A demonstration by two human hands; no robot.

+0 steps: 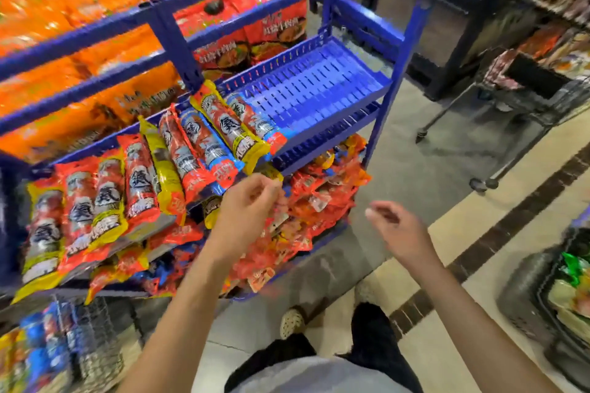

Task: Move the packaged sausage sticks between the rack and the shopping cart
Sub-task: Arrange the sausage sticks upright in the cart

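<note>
Shop aisle, tiled floor (415, 169), pretty blurry shot; blue rack (412, 51) takes up the left side, with the packaged sausage sticks (223, 124) lined up side by side on its sloped middle shelf (319, 86), whose right end is bare; orange noodle packs (64, 29) sit on the tiers above and a heap of small red snack packs (319, 201) below; left hand (249, 201) hovers just by the shelf's front lip, fingers (269, 190) loosely curled, holding nothing; right hand (396, 226) hangs out over the floor, fingers (380, 210) relaxed, also with nothing in them; shopping cart (523, 102) stands well apart, off to the right.
</note>
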